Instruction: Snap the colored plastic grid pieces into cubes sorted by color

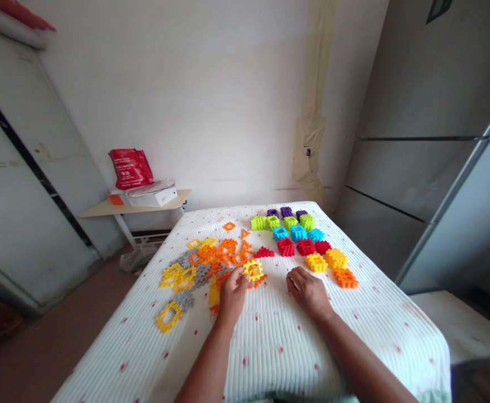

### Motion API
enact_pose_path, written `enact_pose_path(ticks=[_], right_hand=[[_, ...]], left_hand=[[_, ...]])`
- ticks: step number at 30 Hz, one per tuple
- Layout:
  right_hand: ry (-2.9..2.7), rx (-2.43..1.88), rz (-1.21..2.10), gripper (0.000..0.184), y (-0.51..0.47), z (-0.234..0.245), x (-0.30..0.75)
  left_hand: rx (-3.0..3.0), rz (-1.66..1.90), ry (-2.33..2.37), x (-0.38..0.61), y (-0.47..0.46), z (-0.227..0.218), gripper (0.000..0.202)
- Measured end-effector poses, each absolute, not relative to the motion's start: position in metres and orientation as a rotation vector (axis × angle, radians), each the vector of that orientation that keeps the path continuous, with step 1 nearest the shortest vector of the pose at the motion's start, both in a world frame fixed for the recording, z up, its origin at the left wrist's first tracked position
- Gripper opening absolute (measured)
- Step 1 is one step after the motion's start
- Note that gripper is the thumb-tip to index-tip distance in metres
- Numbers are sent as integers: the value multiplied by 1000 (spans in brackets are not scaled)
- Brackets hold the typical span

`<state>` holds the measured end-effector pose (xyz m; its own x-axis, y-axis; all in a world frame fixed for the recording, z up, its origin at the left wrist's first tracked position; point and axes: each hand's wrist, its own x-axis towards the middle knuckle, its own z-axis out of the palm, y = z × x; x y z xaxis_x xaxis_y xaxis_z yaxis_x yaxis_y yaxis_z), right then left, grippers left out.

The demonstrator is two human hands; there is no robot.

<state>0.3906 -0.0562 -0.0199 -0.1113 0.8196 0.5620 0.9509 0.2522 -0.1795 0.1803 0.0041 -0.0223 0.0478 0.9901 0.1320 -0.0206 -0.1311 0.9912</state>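
Note:
My left hand [233, 291] grips a yellow square frame-shaped interlocking piece [253, 270] by its left edge, raised a little over the cloth. An orange piece [258, 281] lies partly behind it. Over the middle of the table, my right hand [307, 291] has its fingers curled together; whatever they hold, if anything, is hidden. To its right are a yellow stack of pieces [316, 263] and an orange stack [345, 278]. Loose orange pieces [211, 253] are heaped left of my hands, mixed with yellow pieces [178, 277] and grey pieces [185, 299].
Red stacks [285, 247], blue stacks [298, 233], lime green stacks [259, 223] and purple stacks [286, 211] form rows toward the far right. A white dotted cloth [278, 358] covers the table. A grey refrigerator [413, 162] stands right; a small side table [110, 209] stands left.

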Motion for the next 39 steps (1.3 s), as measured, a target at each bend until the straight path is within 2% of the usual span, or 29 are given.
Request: enact_pose_path(ticks=[7, 10, 18, 28, 33, 36, 39], right_hand=[[-1958, -1506, -202, 21, -63, -17, 378], [-1939, -1457, -107, 21, -67, -15, 368], [-1960, -1620, 18, 39, -69, -11, 345], [-1878, -1742, 218, 34, -65, -17, 334], [-1735, -1900, 37, 36, -57, -16, 353], [-1667, -2102, -77, 28, -49, -14, 372], [-1694, -2220, -41, 21, -43, -11, 385]], left_hand=[[1518, 1103, 1082, 186, -8, -21, 14], [1666, 1074, 1151, 186, -8, -21, 18], [1810, 1021, 1159, 192, -7, -27, 25], [2042, 954, 1203, 194, -8, -28, 31], [2046, 919, 1267, 193, -8, -30, 37], [2066, 921, 1245, 193, -6, -34, 33], [2072, 914, 1240, 193, -5, -37, 32]])
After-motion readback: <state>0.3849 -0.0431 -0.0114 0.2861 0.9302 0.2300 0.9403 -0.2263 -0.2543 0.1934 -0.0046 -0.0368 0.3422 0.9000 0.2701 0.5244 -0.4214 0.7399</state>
